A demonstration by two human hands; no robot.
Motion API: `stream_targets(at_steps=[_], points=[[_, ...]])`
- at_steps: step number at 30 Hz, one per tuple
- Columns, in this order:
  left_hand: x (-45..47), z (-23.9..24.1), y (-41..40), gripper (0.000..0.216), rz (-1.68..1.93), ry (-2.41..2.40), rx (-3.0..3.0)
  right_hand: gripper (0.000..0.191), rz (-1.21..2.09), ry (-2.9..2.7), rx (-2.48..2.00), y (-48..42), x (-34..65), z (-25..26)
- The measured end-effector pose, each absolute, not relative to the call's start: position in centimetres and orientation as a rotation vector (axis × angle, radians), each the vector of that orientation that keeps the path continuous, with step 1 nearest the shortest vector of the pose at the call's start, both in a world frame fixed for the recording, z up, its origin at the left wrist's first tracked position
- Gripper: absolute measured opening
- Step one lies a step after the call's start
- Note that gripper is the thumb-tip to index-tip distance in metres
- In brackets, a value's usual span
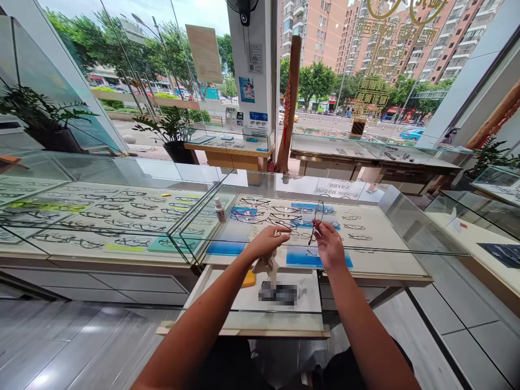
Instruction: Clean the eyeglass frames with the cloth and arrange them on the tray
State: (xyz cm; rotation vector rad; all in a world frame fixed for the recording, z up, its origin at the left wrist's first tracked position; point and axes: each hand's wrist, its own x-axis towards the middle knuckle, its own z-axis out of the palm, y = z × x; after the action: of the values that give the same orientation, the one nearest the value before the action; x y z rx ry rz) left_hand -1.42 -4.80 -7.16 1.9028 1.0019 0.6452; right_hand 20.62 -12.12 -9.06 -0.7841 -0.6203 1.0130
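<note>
A pair of eyeglasses (pixel 319 210) is pinched in my right hand (pixel 330 245), held up over the glass display case (pixel 390 238). My left hand (pixel 268 241) is closed around a beige cloth (pixel 268 268) that hangs down below the fingers. The two hands are a short way apart, and the cloth does not touch the glasses. Below them a drawer (pixel 227 319) is pulled out toward me. Inside it lie an orange-yellow item (pixel 248 279) and a dark, pixelated object (pixel 278 293). Behind my hands, several more eyeglasses (pixel 284 213) lie in the case.
A small white bottle (pixel 220 210) stands near the case's left side. To the left another glass case (pixel 101 216) holds rows of eyeglasses. Blue sheets (pixel 225 247) lie under some frames. Further cases, potted plants (pixel 174 135) and a wooden post (pixel 290 103) stand by the windows.
</note>
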Motion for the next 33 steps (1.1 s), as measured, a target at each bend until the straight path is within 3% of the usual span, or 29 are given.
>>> stream_targets(at_steps=[8, 15, 23, 33], points=[[-1.4, -6.6, -5.3, 0.056, 0.845, 0.81, 1.927, 0.029, 1.093, -0.728, -0.872, -11.9, 20.2, -9.7], [-1.2, -6.9, -5.7, 0.056, 0.781, 0.712, 1.967, 0.031, 1.27, -0.847, -0.958, -12.0, 19.3, -9.8], [-1.4, -6.4, -5.3, 0.037, 0.896, 0.749, 1.966, 0.024, 1.093, -0.927, -0.977, -11.9, 19.1, -10.0], [-10.1, -0.1, -5.6, 0.036, 1.186, 1.166, 1.658, 0.02, 1.074, -0.859, -1.033, -12.4, 18.4, -10.3]])
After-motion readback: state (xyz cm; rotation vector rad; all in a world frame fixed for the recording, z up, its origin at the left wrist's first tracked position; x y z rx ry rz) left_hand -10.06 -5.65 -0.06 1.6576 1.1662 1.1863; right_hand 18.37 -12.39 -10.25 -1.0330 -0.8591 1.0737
